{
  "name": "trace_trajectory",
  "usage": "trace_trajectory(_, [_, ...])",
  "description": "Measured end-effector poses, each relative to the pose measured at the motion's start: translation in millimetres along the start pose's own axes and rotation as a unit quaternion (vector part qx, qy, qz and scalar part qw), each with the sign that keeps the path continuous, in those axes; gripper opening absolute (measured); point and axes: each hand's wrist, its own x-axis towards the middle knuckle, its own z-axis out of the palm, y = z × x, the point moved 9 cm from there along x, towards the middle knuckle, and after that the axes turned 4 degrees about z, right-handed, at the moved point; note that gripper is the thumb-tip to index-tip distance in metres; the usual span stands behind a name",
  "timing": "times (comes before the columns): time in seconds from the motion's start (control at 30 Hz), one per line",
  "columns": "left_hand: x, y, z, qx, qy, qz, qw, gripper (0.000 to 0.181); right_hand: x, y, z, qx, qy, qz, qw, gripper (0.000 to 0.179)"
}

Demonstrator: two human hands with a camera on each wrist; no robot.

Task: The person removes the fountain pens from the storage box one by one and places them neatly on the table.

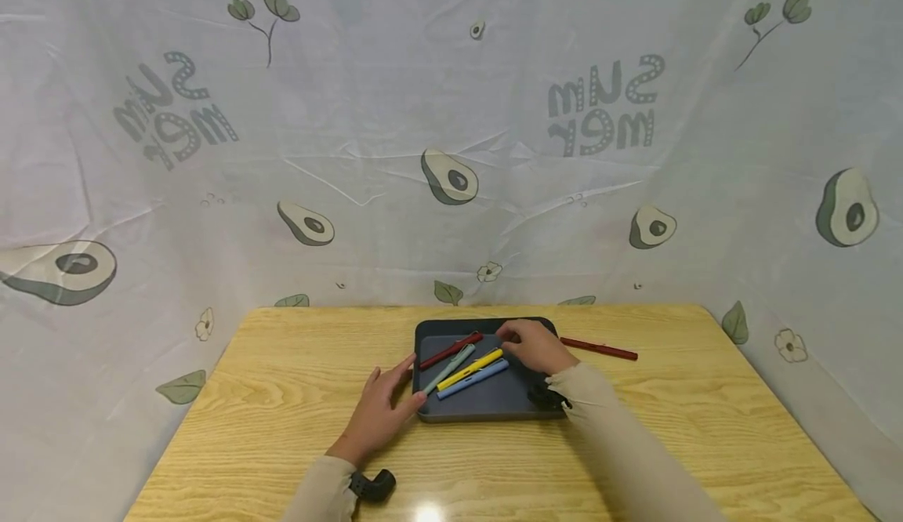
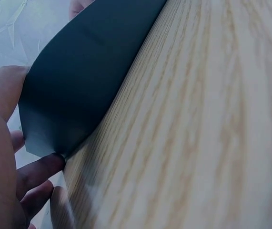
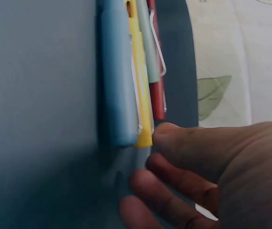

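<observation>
In the head view, a dark grey tray (image 1: 487,417) holds several pens. My left hand (image 1: 377,412) rests at the tray's near-left corner, thumb at the front rim and fingers along the left side. The left wrist view shows its fingertips (image 2: 55,162) touching the tray wall (image 2: 78,86). Over the right part of the tray, my right hand (image 1: 536,346) has loosely bent fingers with nothing visible between them. Its thumb is right at the end of the yellow pen (image 3: 143,109). Beside that lie a blue pen (image 3: 119,86), a pale green pen (image 1: 451,369) and a dark red pen (image 1: 451,349).
Another dark red pen (image 1: 600,349) lies on the wooden table (image 1: 296,365), right of the tray. Behind the table hangs a pale curtain (image 1: 381,114) printed with avocados and leaves. Dark straps (image 1: 370,487) sit on both wrists.
</observation>
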Motion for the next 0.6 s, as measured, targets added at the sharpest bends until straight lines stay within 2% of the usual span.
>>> trace_trajectory(0.17, [0.9, 0.6, 0.3, -0.005, -0.006, -0.003, 1.0000, 0.072, 4.7, 4.5, 10.6, -0.016, -0.016, 0.000, 0.9997, 0.020])
trace_trajectory(0.4, [1.0, -3.4, 1.8, -0.012, -0.013, -0.015, 0.9997, 0.073, 1.3, 7.3, 7.4, -0.009, -0.025, -0.006, 0.9996, 0.016])
trace_trajectory(0.6, [0.0, -3.4, 0.2, -0.003, -0.006, -0.012, 0.9999, 0.072, -4.1, 5.8, 9.9, 0.005, -0.066, -0.025, 0.9975, 0.008])
